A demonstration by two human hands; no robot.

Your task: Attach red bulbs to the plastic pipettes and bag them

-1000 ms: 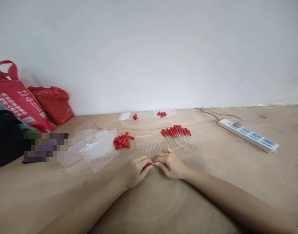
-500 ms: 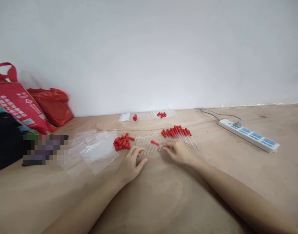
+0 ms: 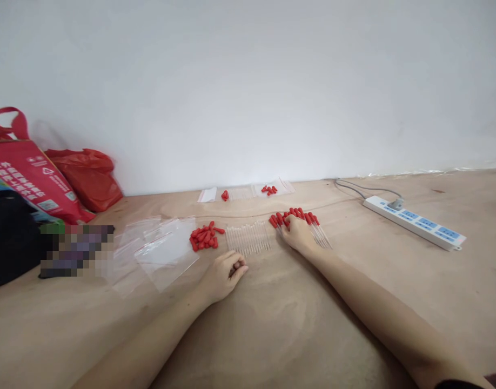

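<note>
My right hand (image 3: 300, 236) reaches over a row of droppers (image 3: 300, 212), thin clear tubes with red rubber bulbs. Its fingers are closed at a dropper in the row, the tips partly hidden behind the hand. My left hand (image 3: 226, 274) rests on the table with its fingers curled in loosely towards the thumb, and I see nothing in them. Just beyond it, bare clear glass tubes (image 3: 248, 239) lie side by side. To the left of these tubes is a pile of loose red rubber bulbs (image 3: 204, 236).
Clear zip bags (image 3: 167, 251) lie on the left. Near the wall are a few more red bulbs (image 3: 269, 190) on a bag, with tubes beside them. A white power strip (image 3: 414, 221) sits at right. Red bags (image 3: 84, 178) and a black item (image 3: 13, 237) stand far left.
My right hand has moved right and away from me, onto the droppers. The red bulb that lay over the bare tubes no longer shows there. My left fingers have curled in.
</note>
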